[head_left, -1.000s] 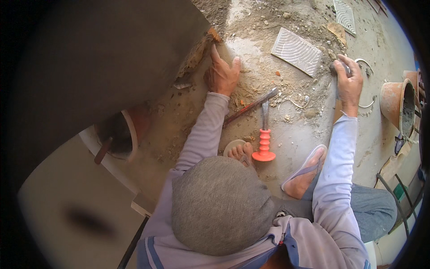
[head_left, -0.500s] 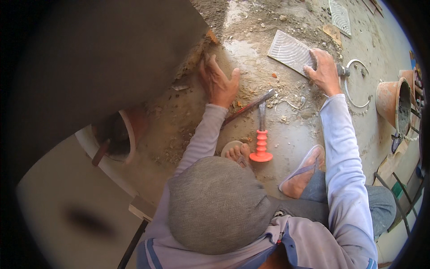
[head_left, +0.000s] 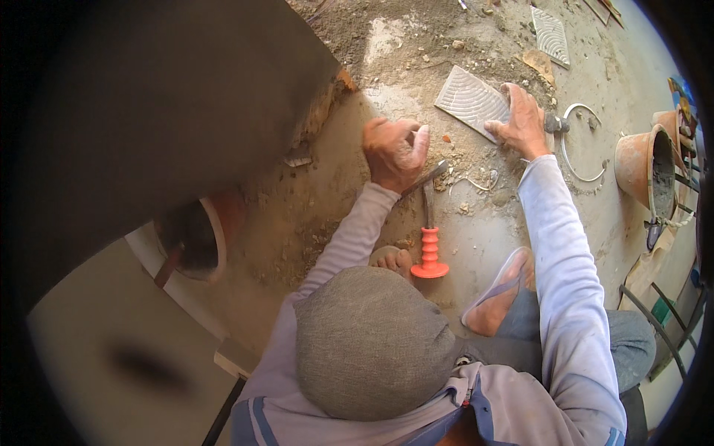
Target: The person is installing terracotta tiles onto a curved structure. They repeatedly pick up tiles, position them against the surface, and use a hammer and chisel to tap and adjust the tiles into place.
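Note:
My right hand point(head_left: 523, 123) grips the right edge of a grey tile point(head_left: 470, 100) with curved ridges on its upper face, the thumb at its near side. The tile lies tilted over the rubble. Left of it, my left hand point(head_left: 396, 152) has its fingers curled in above the dusty floor; whatever may be inside them is hidden. Under that hand lies a hammer point(head_left: 435, 174), its handle mostly covered. A chisel point(head_left: 430, 249) with an orange-red ribbed hand guard lies near my feet, its shaft by the hammer head.
A dark panel point(head_left: 186, 89) blocks the upper left, with a bucket point(head_left: 216, 238) below it. A second ridged tile point(head_left: 550, 36) lies farther off. Right of my right hand are a pale curved strip point(head_left: 569, 149) and a clay-coloured bucket point(head_left: 632, 167) of grey mix. Rubble covers the floor ahead.
My left hand has moved right, away from the panel's broken edge, and its fingers have curled in. My right hand stays on the tile. The view has shifted slightly.

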